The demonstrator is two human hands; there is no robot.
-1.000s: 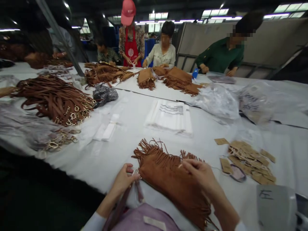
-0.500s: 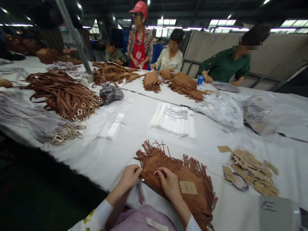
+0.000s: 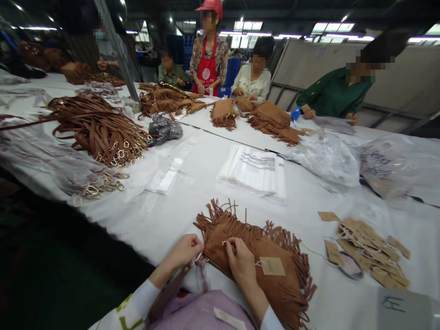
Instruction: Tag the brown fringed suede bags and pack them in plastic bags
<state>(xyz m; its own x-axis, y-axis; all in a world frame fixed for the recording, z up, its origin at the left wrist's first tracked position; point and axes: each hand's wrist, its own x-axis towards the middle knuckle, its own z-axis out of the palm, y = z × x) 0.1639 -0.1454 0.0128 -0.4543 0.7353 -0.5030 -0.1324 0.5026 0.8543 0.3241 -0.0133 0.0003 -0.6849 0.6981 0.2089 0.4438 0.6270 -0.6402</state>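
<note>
A brown fringed bag (image 3: 223,229) lies on the white table in front of me, its fringe spread toward the far side. At its near left corner my left hand (image 3: 187,252) is closed in a pinch, beside a small metal fitting. A plastic-wrapped strap (image 3: 204,277) hangs just below these fingers; whether they grip it too is unclear. Over the bag's middle, my right hand (image 3: 242,261) pinches a thin white string (image 3: 224,243), whose short end sticks out from the fingertips. A tan paper tag (image 3: 272,266) on a white cord rests on the bag, right of that hand.
Several tan tags (image 3: 371,247) lie heaped on the right, near a grey box (image 3: 402,307). White printed bags (image 3: 254,172) are stacked ahead. Brown straps (image 3: 99,128) with metal clips pile up at left. Co-workers, one in a red apron (image 3: 207,68), are across the table.
My view has shifted slightly, so the far things appear further right. My left hand has turned a little, and more of the strap shows beneath it. The right hand keeps its pinch.
</note>
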